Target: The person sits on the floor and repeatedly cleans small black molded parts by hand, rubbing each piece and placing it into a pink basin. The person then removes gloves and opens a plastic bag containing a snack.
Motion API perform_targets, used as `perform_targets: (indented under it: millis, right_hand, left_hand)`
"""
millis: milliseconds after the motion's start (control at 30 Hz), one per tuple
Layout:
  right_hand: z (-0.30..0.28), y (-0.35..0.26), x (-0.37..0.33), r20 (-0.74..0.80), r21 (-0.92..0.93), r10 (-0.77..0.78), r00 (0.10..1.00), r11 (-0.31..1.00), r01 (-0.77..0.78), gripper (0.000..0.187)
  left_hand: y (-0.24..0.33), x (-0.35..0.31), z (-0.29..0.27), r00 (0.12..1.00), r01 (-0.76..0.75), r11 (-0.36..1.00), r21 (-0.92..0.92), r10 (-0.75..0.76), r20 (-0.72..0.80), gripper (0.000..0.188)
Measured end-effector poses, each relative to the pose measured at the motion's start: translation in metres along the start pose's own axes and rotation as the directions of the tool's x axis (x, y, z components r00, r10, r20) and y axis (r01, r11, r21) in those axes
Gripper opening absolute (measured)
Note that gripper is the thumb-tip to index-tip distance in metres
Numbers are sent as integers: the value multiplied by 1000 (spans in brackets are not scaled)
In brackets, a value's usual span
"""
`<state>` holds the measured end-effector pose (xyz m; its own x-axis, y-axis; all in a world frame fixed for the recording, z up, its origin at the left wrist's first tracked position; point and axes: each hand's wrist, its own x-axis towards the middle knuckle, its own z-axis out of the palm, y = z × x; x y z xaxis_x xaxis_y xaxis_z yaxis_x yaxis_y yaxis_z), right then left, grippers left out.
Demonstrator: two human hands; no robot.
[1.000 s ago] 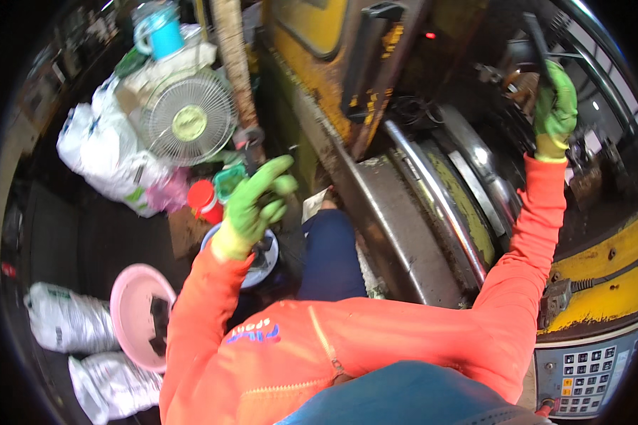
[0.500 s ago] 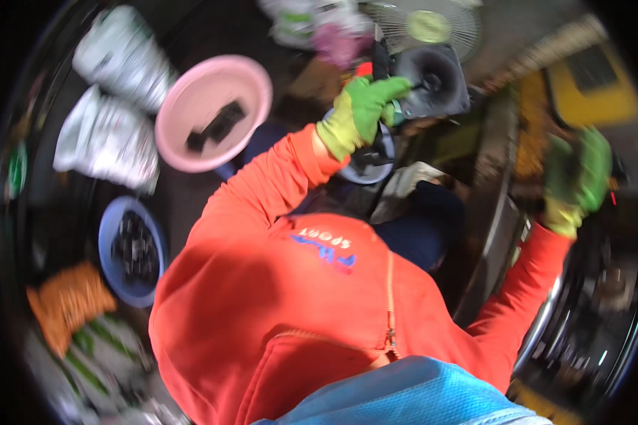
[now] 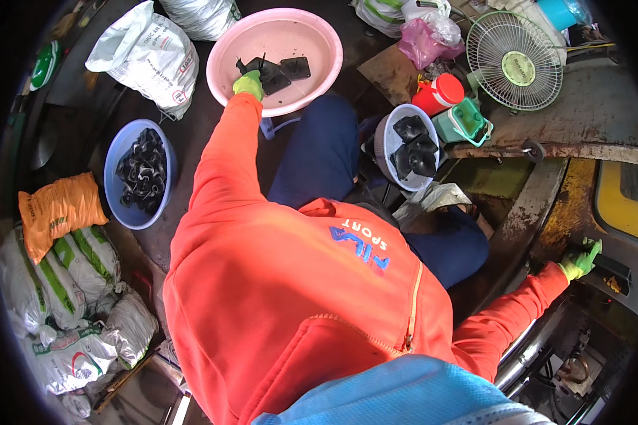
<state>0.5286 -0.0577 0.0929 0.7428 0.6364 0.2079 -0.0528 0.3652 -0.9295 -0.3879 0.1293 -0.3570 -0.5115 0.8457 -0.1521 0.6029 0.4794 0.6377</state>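
My left hand [image 3: 248,84], in a yellow-green glove, reaches over the near rim of a pink basin [image 3: 220,44]. Its fingers are closed on a black plastic part [image 3: 270,77] with a square flange; their tips are partly hidden. Beside it in the basin lies another black square part [image 3: 295,68]. Far to the right, my right hand [image 3: 580,259], also gloved, is at the front of a yellow and grey machine [image 3: 573,212]. A finger and the thumb stick out, and nothing shows in that hand.
Blue basins [image 3: 110,191] [image 3: 383,138] hold black parts at left and near my knees. White sacks [image 3: 149,60] stand at upper left, with an orange bag [image 3: 60,209] below. A red jug [image 3: 439,94], a green container [image 3: 464,122] and a fan [image 3: 515,60] stand at upper right.
My left hand has moved left from in front of the fan, carrying a black funnel-shaped part to the pink basin. My right hand has lowered onto the machine front. The view has shifted.
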Motion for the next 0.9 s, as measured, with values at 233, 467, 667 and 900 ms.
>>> perform_targets:
  millis: [233, 467, 667, 900]
  right_hand:
    - [-16, -8, -58, 90, -281, -213, 973, 932, 230, 41]
    - [60, -24, -214, -438, -505, -550, 711, 805, 311, 43]
    - [100, -27, -269, 306, -759, -940, 150, -145, 635, 45]
    - [86, -82, -269, 320, -720, -912, 256, -59, 691, 37]
  left_hand:
    - [17, 65, 43, 979, -204, 847, 491, 187, 84, 32]
    - [116, 1, 55, 860, 129, 311, -942, 439, 262, 19]
    - [275, -200, 26, 595, 731, -91, -676, 572, 565, 32]
    - [272, -307, 71, 131, 283, 913, -293, 266, 955, 41]
